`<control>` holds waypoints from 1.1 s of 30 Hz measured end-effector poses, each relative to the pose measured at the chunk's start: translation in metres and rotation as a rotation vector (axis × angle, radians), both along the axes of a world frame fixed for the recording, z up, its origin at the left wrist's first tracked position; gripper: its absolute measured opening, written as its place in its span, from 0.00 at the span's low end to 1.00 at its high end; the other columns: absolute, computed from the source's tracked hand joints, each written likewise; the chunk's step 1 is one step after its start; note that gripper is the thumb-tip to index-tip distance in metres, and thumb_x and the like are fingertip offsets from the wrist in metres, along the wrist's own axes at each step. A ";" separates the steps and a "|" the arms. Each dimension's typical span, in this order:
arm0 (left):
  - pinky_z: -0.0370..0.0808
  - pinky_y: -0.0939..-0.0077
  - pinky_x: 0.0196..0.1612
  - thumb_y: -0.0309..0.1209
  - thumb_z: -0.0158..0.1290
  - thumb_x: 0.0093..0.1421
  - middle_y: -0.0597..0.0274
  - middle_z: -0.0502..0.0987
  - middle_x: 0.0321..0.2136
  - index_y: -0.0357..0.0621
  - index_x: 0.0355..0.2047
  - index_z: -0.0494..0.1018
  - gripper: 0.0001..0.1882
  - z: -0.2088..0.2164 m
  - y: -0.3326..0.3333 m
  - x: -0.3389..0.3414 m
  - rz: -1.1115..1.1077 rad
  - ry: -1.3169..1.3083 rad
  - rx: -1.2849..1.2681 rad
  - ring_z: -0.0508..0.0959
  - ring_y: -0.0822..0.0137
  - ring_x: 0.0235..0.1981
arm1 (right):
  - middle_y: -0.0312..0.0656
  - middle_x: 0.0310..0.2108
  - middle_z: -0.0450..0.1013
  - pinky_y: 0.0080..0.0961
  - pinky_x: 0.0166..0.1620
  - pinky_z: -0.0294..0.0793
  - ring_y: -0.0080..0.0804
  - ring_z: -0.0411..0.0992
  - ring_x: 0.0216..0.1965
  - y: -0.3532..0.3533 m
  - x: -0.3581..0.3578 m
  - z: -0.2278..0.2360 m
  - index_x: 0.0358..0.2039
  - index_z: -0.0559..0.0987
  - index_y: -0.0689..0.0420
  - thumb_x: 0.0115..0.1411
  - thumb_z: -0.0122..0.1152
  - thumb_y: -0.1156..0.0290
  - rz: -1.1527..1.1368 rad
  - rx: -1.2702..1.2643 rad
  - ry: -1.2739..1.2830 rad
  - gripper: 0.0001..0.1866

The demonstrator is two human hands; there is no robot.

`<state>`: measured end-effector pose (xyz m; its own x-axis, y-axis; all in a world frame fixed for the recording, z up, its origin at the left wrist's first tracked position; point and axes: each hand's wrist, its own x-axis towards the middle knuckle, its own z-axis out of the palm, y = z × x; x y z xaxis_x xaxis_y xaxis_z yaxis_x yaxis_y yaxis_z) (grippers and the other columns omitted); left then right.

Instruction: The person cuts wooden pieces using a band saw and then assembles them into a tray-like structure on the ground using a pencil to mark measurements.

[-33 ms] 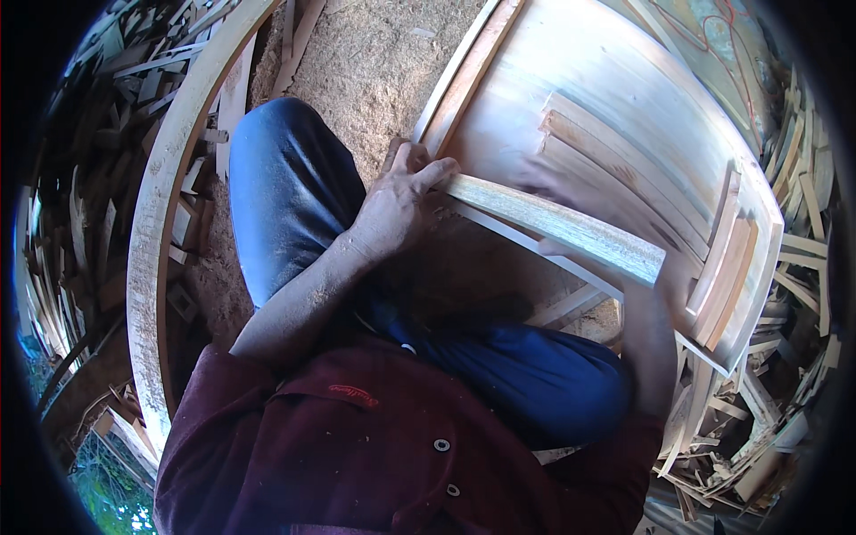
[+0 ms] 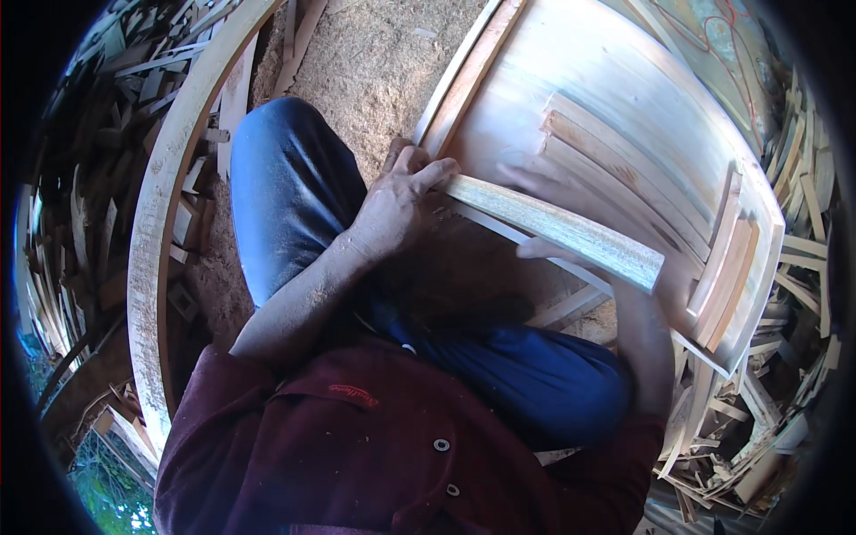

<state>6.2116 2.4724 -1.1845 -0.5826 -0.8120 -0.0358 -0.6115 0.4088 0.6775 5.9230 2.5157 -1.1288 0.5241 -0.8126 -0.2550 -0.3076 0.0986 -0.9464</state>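
Observation:
A pale wooden strip [image 2: 562,223] runs from my left hand down to the right, over my lap. My left hand [image 2: 401,192] is closed round its left end, beside the corner of a large wooden panel [image 2: 508,107]. Under the strip is my right hand [image 2: 537,248], its thumb showing on the near side. Its other fingers are a blur on the far side, over the panel, and the strip hides the palm. Several narrow wooden pieces [image 2: 615,174] lie on the panel, and shorter pieces [image 2: 727,281] sit at its right end.
A long curved wooden piece [image 2: 147,259] arches past my left side. Offcuts [image 2: 89,214] are heaped at the left, with more scraps [image 2: 758,401] at the right. Sawdust [image 2: 383,62] covers the ground ahead. A thin red cord [image 2: 731,36] lies at the upper right.
My right hand has shifted slightly left along the wooden strip, its thumb now showing more. The strip's right end has moved very little; my left hand stays in place.

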 end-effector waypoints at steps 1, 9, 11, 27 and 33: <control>0.79 0.56 0.53 0.27 0.63 0.55 0.50 0.74 0.45 0.50 0.52 0.77 0.22 -0.003 -0.003 -0.002 -0.022 0.004 0.014 0.74 0.51 0.51 | 0.51 0.62 0.70 0.36 0.65 0.71 0.36 0.71 0.62 0.000 0.014 -0.006 0.70 0.64 0.60 0.65 0.67 0.62 0.096 -0.218 0.177 0.37; 0.77 0.55 0.56 0.26 0.63 0.56 0.45 0.72 0.50 0.47 0.56 0.74 0.25 -0.016 -0.011 0.019 0.055 0.062 0.270 0.75 0.44 0.54 | 0.49 0.49 0.78 0.37 0.54 0.78 0.43 0.78 0.51 -0.008 0.059 -0.119 0.62 0.74 0.57 0.58 0.72 0.63 -0.181 0.090 -0.275 0.32; 0.76 0.54 0.58 0.23 0.60 0.55 0.44 0.72 0.50 0.46 0.59 0.70 0.29 -0.046 -0.010 0.036 0.066 0.052 -0.002 0.76 0.40 0.55 | 0.51 0.45 0.79 0.39 0.49 0.81 0.47 0.80 0.46 -0.023 0.078 -0.084 0.58 0.76 0.57 0.57 0.71 0.63 -0.125 -0.154 -0.007 0.29; 0.70 0.52 0.64 0.29 0.62 0.57 0.40 0.66 0.60 0.39 0.64 0.63 0.35 0.000 0.001 0.022 -0.046 0.144 0.186 0.70 0.38 0.61 | 0.56 0.39 0.78 0.49 0.50 0.78 0.57 0.78 0.46 -0.027 0.081 -0.069 0.51 0.77 0.58 0.57 0.68 0.63 -0.042 -0.264 0.360 0.23; 0.71 0.53 0.62 0.16 0.44 0.57 0.38 0.72 0.55 0.38 0.58 0.70 0.27 -0.002 -0.002 0.019 0.005 0.272 0.020 0.71 0.38 0.60 | 0.58 0.45 0.77 0.49 0.54 0.75 0.59 0.77 0.50 -0.019 0.073 -0.068 0.53 0.76 0.59 0.60 0.66 0.65 -0.025 -0.311 0.323 0.22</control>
<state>6.2302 2.4709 -1.1867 -0.5693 -0.8154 0.1050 -0.4081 0.3911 0.8249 5.9956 2.4971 -1.1970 0.4368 -0.8879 -0.1441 -0.5933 -0.1640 -0.7881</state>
